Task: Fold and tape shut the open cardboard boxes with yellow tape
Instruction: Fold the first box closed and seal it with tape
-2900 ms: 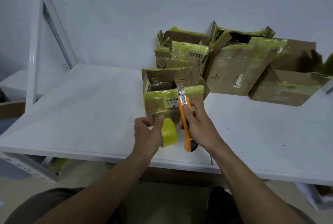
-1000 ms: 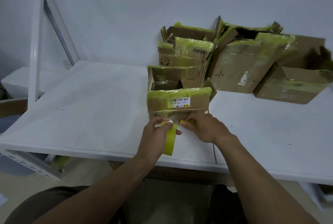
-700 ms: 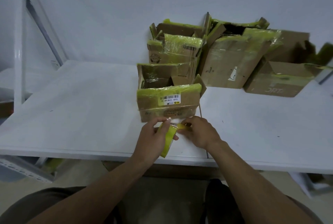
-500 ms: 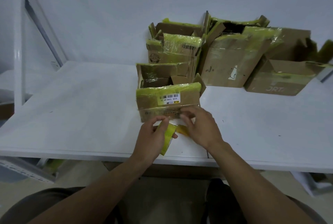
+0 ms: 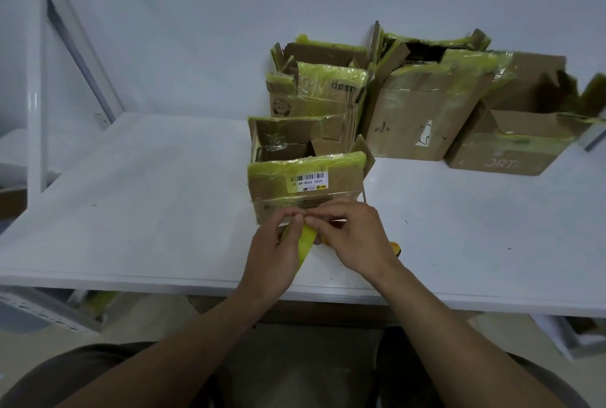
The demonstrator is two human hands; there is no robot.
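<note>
- The right hand is no longer carrying the orange knife. The knife is lying on the white table just right of centre, with only its end showing past the wrist.
- Both hands are now coming together just below the centre of the frame. The left hand is gripping the yellow tape roll edge-on, and the right is pinching at the roll's top rim, apparently picking for the loose end.
- The nearest box is standing at centre frame just beyond the hands, its top flaps still up. I cannot tell whether the knuckles are touching it.
- No strip is drawn out yet, so I judge the taping of this box to be only starting.
- The other boxes are waiting in the upper right, and several of them are gaping open.
</note>
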